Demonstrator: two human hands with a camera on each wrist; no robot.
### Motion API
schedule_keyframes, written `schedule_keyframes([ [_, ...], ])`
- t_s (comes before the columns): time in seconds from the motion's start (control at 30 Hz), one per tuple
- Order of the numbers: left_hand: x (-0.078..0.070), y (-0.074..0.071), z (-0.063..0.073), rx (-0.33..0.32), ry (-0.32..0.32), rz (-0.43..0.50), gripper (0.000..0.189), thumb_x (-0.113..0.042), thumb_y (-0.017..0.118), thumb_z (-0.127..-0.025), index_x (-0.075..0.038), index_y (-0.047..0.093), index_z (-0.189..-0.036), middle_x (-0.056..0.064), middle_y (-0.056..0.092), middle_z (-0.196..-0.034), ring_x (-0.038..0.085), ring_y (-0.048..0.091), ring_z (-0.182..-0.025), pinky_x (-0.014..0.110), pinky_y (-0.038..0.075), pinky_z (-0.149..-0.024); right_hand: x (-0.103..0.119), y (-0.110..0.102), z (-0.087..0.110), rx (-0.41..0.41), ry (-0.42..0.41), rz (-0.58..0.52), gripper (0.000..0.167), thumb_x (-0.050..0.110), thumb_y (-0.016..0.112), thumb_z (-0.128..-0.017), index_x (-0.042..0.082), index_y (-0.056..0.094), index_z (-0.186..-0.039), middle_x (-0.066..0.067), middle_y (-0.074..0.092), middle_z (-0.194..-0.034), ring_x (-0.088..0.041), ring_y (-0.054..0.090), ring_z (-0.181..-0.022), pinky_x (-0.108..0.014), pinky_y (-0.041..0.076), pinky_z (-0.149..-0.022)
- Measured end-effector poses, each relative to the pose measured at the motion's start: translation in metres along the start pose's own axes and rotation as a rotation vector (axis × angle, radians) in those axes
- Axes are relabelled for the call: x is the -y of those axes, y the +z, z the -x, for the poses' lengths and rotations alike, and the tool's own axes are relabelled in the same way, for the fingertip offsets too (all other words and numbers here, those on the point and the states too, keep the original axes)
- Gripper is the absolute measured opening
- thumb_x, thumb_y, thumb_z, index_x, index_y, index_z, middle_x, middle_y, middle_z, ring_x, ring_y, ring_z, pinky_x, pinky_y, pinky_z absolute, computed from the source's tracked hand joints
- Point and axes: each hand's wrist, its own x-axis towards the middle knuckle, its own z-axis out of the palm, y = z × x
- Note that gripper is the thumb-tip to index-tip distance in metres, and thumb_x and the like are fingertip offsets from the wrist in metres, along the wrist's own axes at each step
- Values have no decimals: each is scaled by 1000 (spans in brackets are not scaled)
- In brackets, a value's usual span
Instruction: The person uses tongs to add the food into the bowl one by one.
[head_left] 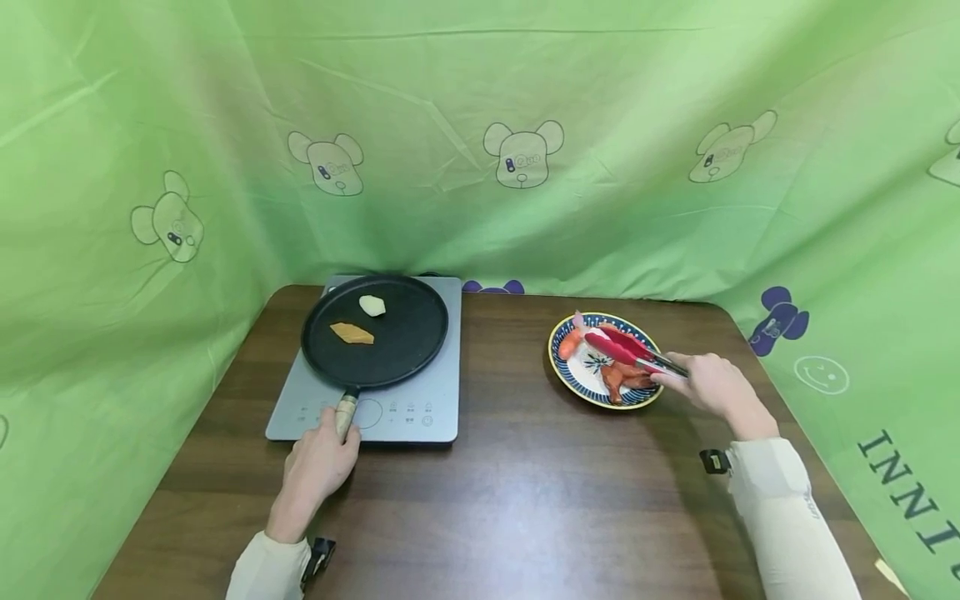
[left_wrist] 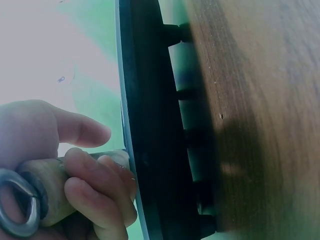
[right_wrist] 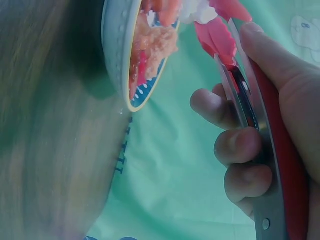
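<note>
My left hand grips the pale handle of a black flat pan, fingers curled round it in the left wrist view. In the pan lie a whitish piece and a tan-orange piece. My right hand holds red-tipped tongs over a patterned plate. On the plate are an orange-red piece and a reddish-brown piece of meat. In the right wrist view, something white is at the tong tips; whether they pinch it I cannot tell.
Under the pan is a grey induction cooker with touch markings. It stands at the left of a brown wooden table, the plate to the right. A green cloth with bear drawings hangs behind and along the sides.
</note>
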Motion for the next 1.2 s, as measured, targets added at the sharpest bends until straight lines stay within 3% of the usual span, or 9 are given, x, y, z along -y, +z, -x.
schedule_keyframes([
  [0.17, 0, 1, 0, -9, 5, -1, 49, -33, 45, -94, 3, 36, -127, 14, 52, -72, 27, 47, -52, 39, 36, -45, 3, 4, 6, -57, 10, -31, 60, 46, 62, -88, -4, 60, -121, -31, 63, -91, -45, 61, -74, -57, 45, -64],
  [0.4, 0, 2, -1, -2, 4, 1, 48, -33, 45, -94, 2, 36, -125, 14, 52, -72, 26, 47, -53, 39, 36, -46, 9, 10, 13, -92, 45, -122, 60, 44, 64, -87, -4, 59, -122, -17, 63, -75, -27, 52, -61, -53, 43, -60],
  [0.57, 0, 2, -1, 2, 0, 1, 49, -33, 45, -94, 2, 35, -127, 14, 52, -72, 26, 47, -52, 39, 35, -46, 13, 13, 15, -118, 49, -148, 58, 42, 64, -87, -4, 60, -122, -19, 65, -79, -27, 53, -62, -53, 43, -61],
  [0.77, -1, 1, -1, -1, -1, -4, 50, -33, 45, -94, 3, 35, -127, 14, 52, -72, 26, 47, -53, 38, 35, -45, 20, 12, 15, -154, 36, -146, 55, 39, 66, -87, -5, 61, -120, -13, 63, -71, -24, 51, -60, -50, 44, -60],
  [0.93, -1, 1, -1, -2, -1, -5, 49, -33, 45, -94, 3, 36, -126, 14, 50, -71, 26, 46, -53, 38, 35, -45, 29, 9, 12, -175, 14, -139, 55, 39, 67, -86, -4, 62, -120, -17, 64, -77, -25, 52, -61, -49, 43, -59],
  [1.13, -1, 2, -1, -7, 0, -3, 47, -32, 45, -94, 3, 37, -124, 13, 50, -70, 26, 46, -52, 38, 35, -45, 40, 9, 6, -214, -20, -143, 43, 34, 72, -82, 3, 66, -112, -7, 59, -69, -23, 50, -59, -45, 41, -56],
  [1.2, -1, 2, -1, -5, 1, -1, 47, -32, 45, -94, 3, 37, -124, 13, 50, -70, 26, 46, -52, 38, 35, -45, 43, 10, 4, -233, -36, -147, 42, 30, 74, -81, 2, 67, -112, -11, 62, -72, -25, 52, -60, -48, 43, -59],
])
